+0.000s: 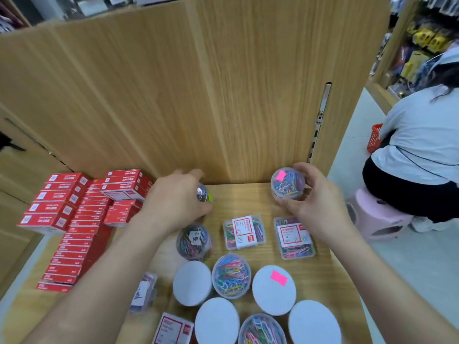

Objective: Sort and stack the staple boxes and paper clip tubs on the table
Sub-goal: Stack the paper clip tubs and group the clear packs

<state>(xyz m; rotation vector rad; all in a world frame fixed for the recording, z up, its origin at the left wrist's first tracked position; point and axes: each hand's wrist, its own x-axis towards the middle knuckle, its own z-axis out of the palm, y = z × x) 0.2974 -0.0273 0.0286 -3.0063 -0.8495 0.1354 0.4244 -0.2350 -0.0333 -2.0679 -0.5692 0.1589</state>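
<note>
Left hand [178, 197] grips a half-hidden tub [204, 193], right hand [316, 194] a pink-tagged tub [288, 183], beside staple boxes [74, 219].

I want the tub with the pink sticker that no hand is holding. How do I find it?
Look at the wooden table, at the bunch of round tubs nearest the person. The white-lidded tub you want sits just right of the see-through tub full of coloured clips. Its lid is the only white one with a bright pink sticker.
</note>
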